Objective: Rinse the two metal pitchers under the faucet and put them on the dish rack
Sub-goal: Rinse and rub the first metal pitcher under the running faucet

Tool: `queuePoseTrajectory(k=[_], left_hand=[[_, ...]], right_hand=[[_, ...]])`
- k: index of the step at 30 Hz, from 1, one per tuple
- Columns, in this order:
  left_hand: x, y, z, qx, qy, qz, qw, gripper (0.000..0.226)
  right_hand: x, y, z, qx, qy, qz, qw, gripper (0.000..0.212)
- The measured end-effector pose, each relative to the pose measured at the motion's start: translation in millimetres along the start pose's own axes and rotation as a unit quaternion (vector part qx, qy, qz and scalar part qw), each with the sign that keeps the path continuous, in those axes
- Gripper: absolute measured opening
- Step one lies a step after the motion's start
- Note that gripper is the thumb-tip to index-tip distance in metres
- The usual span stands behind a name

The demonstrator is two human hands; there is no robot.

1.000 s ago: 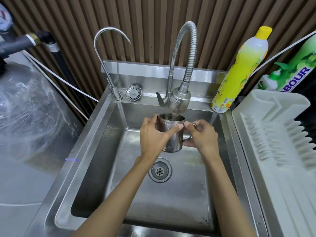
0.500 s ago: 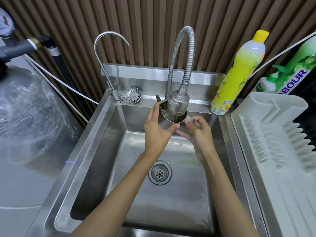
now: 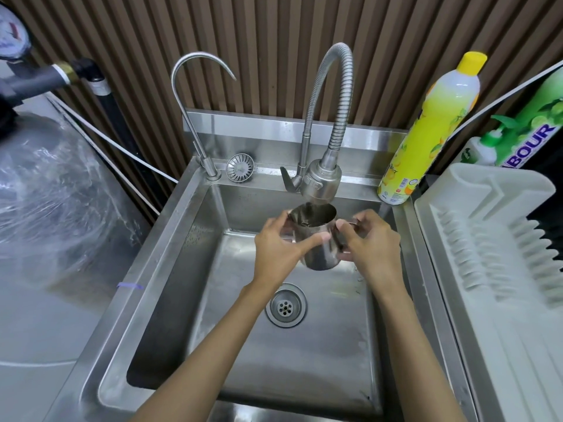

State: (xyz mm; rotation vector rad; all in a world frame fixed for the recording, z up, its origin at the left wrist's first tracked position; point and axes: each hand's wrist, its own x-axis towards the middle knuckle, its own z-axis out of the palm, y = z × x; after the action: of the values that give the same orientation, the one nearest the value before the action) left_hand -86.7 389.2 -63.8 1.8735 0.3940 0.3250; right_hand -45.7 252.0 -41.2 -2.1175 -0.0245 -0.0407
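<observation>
A metal pitcher (image 3: 320, 236) stands upright in mid-air over the sink, its mouth directly beneath the head of the flexible faucet (image 3: 321, 181). My left hand (image 3: 278, 248) wraps around its body from the left, thumb across the front. My right hand (image 3: 370, 242) grips the handle on the pitcher's right side. A thin stream of water seems to run into the pitcher. Only one pitcher is in view. The white dish rack (image 3: 487, 239) lies to the right of the sink and holds nothing.
The steel sink basin (image 3: 213, 300) has a drain (image 3: 285, 305) below the pitcher. A thin gooseneck tap (image 3: 195, 117) and a loose strainer (image 3: 240, 167) sit at the back left. A yellow detergent bottle (image 3: 432, 129) and a green refill pack (image 3: 530, 132) stand back right.
The pitcher was tilted up close against the faucet head half a second ago; it is now lowered and upright below the spout, with both hands still on it.
</observation>
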Motion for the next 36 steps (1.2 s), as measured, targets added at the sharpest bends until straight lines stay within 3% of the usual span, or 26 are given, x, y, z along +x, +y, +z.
queuePoseTrajectory(k=[3, 6, 8, 12, 17, 22, 26, 30, 33, 36], left_hand=[[6.2, -1.4, 7.2, -0.078, -0.041, -0.036, 0.995, 0.050], [12.5, 6.1, 17.1, -0.163, -0.024, -0.026, 0.986, 0.067], [15.9, 11.0, 19.0, -0.158, 0.011, 0.009, 0.987, 0.077], [17.6, 13.8, 10.5, -0.079, 0.062, 0.087, 0.991, 0.079], [7.4, 18.3, -2.8, 0.001, 0.106, 0.080, 0.991, 0.085], [4.1, 11.3, -6.2, 0.023, 0.090, 0.026, 0.995, 0.059], [7.6, 2.9, -5.8, -0.050, -0.005, -0.043, 0.998, 0.056], [5.0, -0.5, 3.5, -0.179, -0.043, -0.079, 0.980, 0.055], [3.8, 6.1, 13.6, -0.241, -0.020, -0.057, 0.969, 0.056], [6.7, 6.5, 16.3, -0.228, 0.031, 0.001, 0.973, 0.065]], right_hand=[[-1.0, -3.9, -2.5, 0.003, 0.026, -0.014, 1.000, 0.016], [2.3, -6.5, -0.9, 0.167, 0.013, 0.025, 0.986, 0.013], [4.6, -6.8, 2.9, 0.281, -0.022, 0.057, 0.958, 0.015], [4.5, -2.0, 15.5, 0.404, -0.084, 0.087, 0.907, 0.017], [-2.5, 1.8, 21.4, 0.368, -0.122, 0.108, 0.916, 0.013], [-4.5, -3.4, 16.3, 0.243, -0.067, 0.093, 0.963, 0.016], [3.3, -13.0, 5.5, 0.062, -0.011, 0.068, 0.996, 0.020], [2.5, -27.1, -5.3, -0.081, 0.013, -0.005, 0.997, 0.017], [6.4, -24.7, -4.7, -0.009, 0.013, -0.006, 1.000, 0.015], [6.1, -15.3, 2.2, 0.213, -0.058, 0.072, 0.973, 0.019]])
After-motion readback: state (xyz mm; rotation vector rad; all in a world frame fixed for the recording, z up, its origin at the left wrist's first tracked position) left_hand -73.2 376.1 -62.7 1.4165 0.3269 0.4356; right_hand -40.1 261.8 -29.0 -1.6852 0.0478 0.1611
